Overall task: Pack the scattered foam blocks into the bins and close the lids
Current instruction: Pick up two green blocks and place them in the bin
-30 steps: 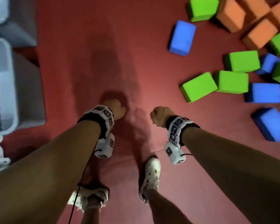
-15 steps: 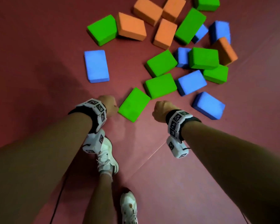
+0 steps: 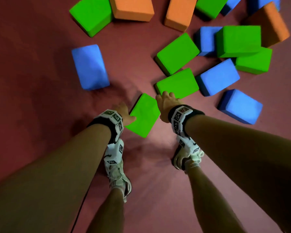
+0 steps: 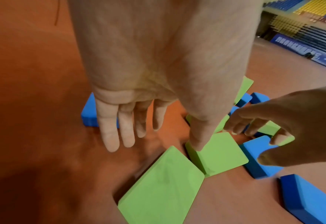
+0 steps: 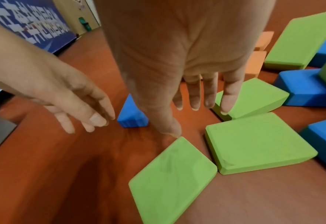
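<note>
Foam blocks in green, blue and orange lie scattered on the red floor. The nearest green block (image 3: pixel 144 115) (image 4: pixel 162 186) (image 5: pixel 173 174) lies flat between my two hands. My left hand (image 3: pixel 123 111) hovers at its left edge, fingers straight and spread, holding nothing. My right hand (image 3: pixel 165 100) is open above its far right corner, its fingers reaching over a second green block (image 3: pixel 177 83) (image 5: pixel 258 144). In the wrist views both hands are just above the blocks; whether they touch is unclear. No bin is in view.
A lone blue block (image 3: pixel 90 66) lies to the far left. Blue blocks (image 3: pixel 218 76) (image 3: pixel 240 106) sit to the right, with orange blocks (image 3: pixel 133 7) and green blocks (image 3: pixel 238 41) piled behind. My shoes (image 3: pixel 118 174) stand just behind the hands.
The view has swung from the grey bins to the block pile. Both hands went from fists to open and dropped to the nearest green block.
</note>
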